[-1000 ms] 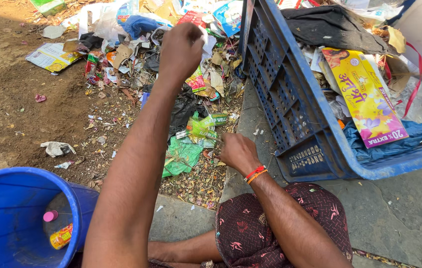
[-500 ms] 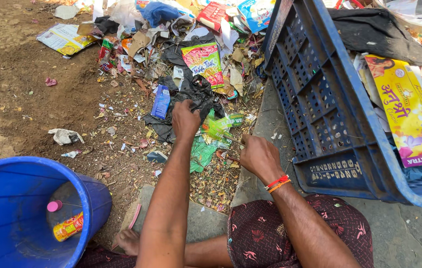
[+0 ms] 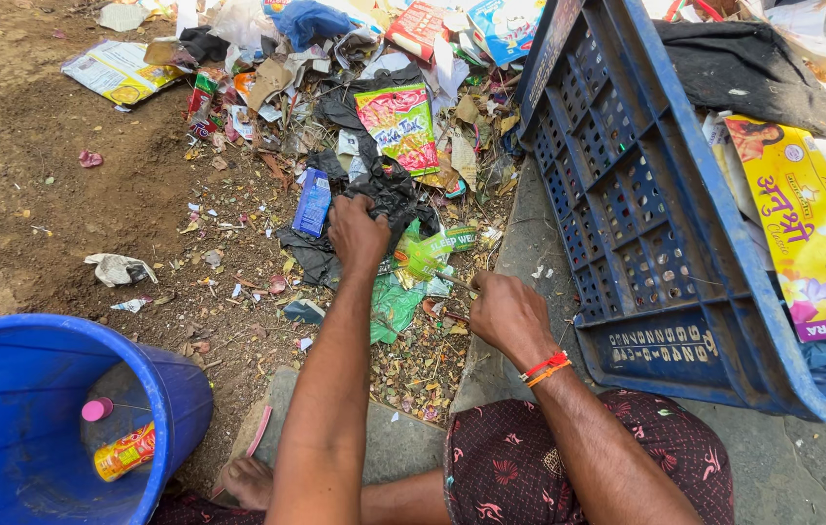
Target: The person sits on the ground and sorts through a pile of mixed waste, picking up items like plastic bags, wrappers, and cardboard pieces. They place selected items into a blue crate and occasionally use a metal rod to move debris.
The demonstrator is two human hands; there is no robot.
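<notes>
I see left hand (image 3: 357,233) gripping crumpled black plastic bag (image 3: 389,190), right hand (image 3: 508,313) fisted beside green foil wrapper (image 3: 430,251), red-green snack packet (image 3: 399,123) beyond

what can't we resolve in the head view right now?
- Left hand: fingers curl into the black plastic bag, so the grip and anything under it are hidden.
- Right hand: seen from the back; whether it pinches the green wrapper is unclear.
- Blue bucket: cut off by the left and bottom edges; the wall hides most of its floor.
- Blue crate: contents run off the right edge.
</notes>
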